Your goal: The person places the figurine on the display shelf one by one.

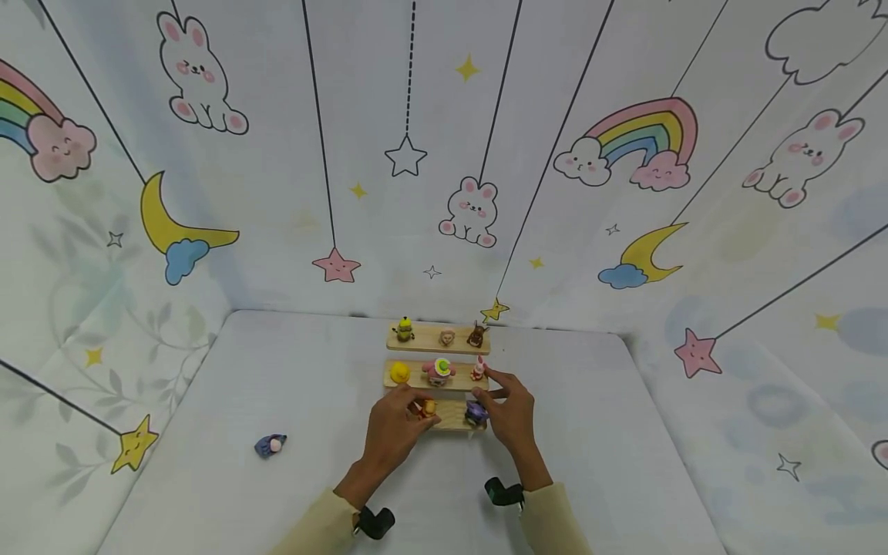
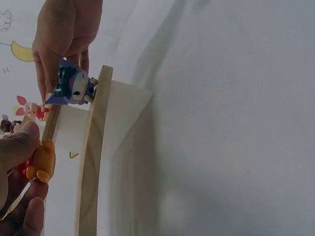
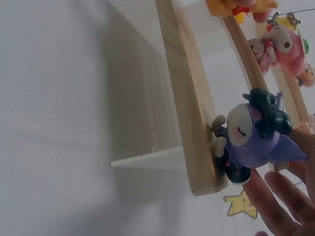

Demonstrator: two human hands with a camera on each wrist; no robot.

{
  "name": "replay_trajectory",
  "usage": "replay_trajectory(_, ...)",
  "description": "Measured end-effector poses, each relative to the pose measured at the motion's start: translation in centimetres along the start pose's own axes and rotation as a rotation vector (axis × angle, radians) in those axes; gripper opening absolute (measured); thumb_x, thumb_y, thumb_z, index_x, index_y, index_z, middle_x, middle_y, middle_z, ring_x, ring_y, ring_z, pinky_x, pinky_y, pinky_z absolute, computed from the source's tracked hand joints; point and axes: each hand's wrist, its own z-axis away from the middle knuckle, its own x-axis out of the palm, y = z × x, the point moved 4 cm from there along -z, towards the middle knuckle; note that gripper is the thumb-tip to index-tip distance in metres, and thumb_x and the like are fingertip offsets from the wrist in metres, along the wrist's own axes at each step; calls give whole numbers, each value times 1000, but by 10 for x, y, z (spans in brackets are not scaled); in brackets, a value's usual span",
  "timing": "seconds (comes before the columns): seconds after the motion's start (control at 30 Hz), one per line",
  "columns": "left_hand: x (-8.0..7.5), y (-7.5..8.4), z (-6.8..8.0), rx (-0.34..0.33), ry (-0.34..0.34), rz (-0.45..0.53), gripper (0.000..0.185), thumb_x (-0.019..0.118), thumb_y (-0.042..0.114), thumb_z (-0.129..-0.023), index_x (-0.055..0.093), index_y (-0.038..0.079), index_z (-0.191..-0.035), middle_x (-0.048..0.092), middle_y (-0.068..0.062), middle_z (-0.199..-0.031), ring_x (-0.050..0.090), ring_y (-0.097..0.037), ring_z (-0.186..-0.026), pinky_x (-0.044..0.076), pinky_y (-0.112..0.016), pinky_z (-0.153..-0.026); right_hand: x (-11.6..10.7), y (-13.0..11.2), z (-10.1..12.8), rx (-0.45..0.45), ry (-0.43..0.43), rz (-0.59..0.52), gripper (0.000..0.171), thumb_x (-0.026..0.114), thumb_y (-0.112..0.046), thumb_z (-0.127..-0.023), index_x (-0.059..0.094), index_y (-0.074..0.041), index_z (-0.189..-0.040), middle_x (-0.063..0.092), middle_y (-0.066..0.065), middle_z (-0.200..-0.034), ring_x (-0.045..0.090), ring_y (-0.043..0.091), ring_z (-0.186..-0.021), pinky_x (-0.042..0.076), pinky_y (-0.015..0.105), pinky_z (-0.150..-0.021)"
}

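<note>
While left hand (image 1: 393,426) pinches orange bear figure (image 1: 428,406) on stepped wooden shelf (image 1: 451,418) bottom step, right hand (image 1: 511,411) grips purple figure (image 1: 475,414) beside it.

Figurines stand on a stepped shelf (image 1: 451,416) — one toy (image 1: 270,445) lies left.

Blue-pink figurine (image 1: 270,445) alone on white tabletop (image 1: 208,462) (well left of shelf); cartoon-print backdrop (image 1: 444,154) behind.

My hands crowd the lowest step of the wooden stand (image 1: 451,420); small figures (image 1: 439,371) fill the two steps behind, blocking any reach over them. The white surface (image 1: 590,432) lies open on both sides, save one blue figure (image 1: 270,445) far left
</note>
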Motion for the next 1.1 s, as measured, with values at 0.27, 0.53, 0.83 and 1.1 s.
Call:
replay_trajectory(0.27,11,1,1,62,36,-72,42,101,25,-71,83,15,-107,70,4,-91,64,-8,-76,51,-24,-64,0,-1,1,-16,7,-1,48,86,-22,-91,74,-22,-138,74,6,-130,79,24,-93,60,28,-73)
replay_trajectory(0.53,21,-4,3,29,5,-128,36,98,29,-76,82,19,-107,73,5,-100,68,-8,-84,56,-28,-71,0,-1,1,8,-8,-8,48,85,-24,-92,73,-25,-138,74,3,-131,79,24,-95,59,25,-72)
replay_trajectory(0.83,28,-5,4,78,61,-149,39,99,27,-74,80,19,-107,69,5,-95,65,-8,-80,56,-27,-67,1,1,1,25,-7,4,48,85,-26,-92,73,-27,-139,73,2,-132,79,23,-96,60,28,-74)
replay_trajectory(1.1,29,-4,4,78,67,-140,44,99,26,-72,78,17,-110,70,3,-97,68,-12,-83,58,-33,-69,1,1,0,12,1,11,48,86,-27,-92,73,-26,-138,74,2,-131,79,22,-95,59,29,-75)
